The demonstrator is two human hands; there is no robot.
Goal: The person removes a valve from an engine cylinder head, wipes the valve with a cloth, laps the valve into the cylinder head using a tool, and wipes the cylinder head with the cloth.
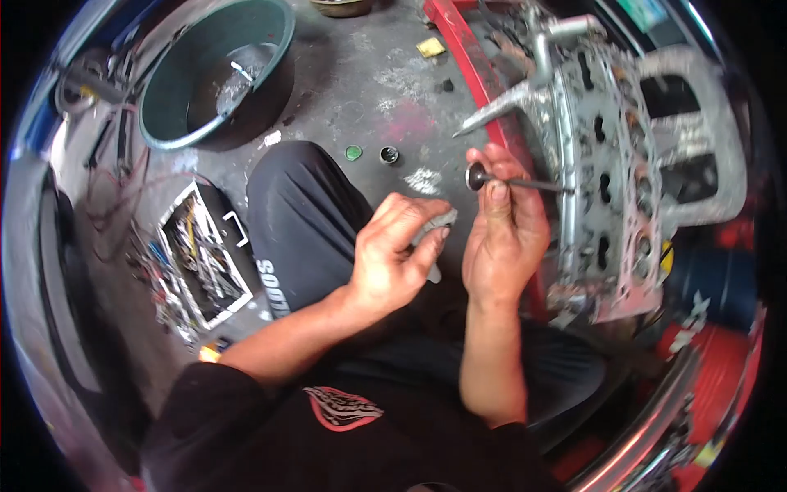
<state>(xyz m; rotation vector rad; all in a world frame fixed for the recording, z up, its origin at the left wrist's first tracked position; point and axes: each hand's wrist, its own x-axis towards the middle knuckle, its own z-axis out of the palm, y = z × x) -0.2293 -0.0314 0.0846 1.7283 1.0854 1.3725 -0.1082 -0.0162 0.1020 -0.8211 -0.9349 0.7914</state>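
In my right hand (504, 234) is an engine valve (477, 175), pinched between thumb and fingers. Its dark round head points left and its thin stem reaches right toward the cylinder head (586, 172). My left hand (392, 254) is closed around a crumpled grey rag (443, 220), just left of the valve and apart from it. The cylinder head stands on my right, with a row of dark ports and a gasket-like face along it. On the floor ahead sit a small open tin (389, 155) and a green-coated lid (353, 152).
A large dark green basin (283, 49) stands at the upper left. Below it, a white-edged box (238, 307) holds many tools, with more scattered beside it. A red metal frame (469, 61) runs beside the cylinder head. A yellow piece (429, 47) lies on the floor.
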